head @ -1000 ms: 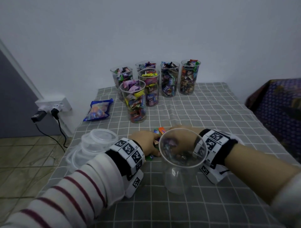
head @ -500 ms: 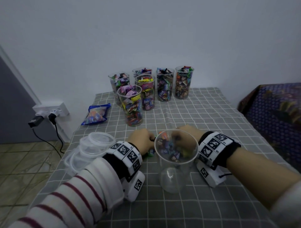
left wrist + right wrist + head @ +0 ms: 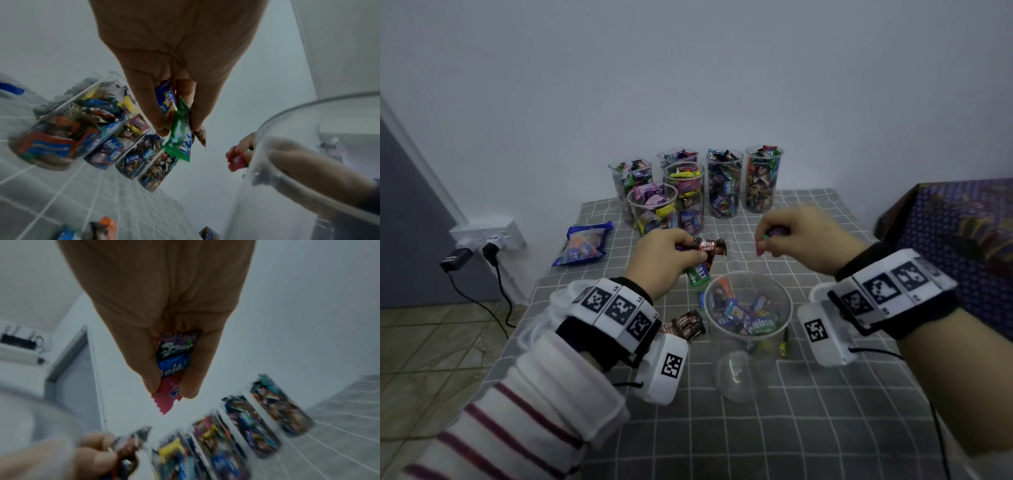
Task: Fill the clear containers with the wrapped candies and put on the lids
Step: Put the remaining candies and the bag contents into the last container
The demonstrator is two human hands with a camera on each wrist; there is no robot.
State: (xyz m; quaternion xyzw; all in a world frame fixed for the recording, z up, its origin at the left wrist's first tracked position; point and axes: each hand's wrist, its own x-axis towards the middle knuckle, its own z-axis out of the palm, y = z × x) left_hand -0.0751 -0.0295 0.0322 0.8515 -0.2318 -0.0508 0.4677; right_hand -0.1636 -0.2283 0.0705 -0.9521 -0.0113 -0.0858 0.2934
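Above the grey checked tablecloth [image 3: 825,428], the left hand [image 3: 659,260] holds its fingers curled round a bunch of wrapped candies [image 3: 703,255], a green one dangling. Meanwhile the right hand [image 3: 803,240] pinches several candies [image 3: 174,363] between thumb and fingertips. Between and just below them stands an open clear container [image 3: 748,337], barely filled, with six filled containers [image 3: 724,183] behind near the wall.

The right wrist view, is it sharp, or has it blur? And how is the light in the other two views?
Right wrist view: motion blur smears the filled containers, though the candies in the right hand stay readable. Left wrist view: sharper, wide-angle bending of the tablecloth grid. Head view: dim, bluish light, no glare.
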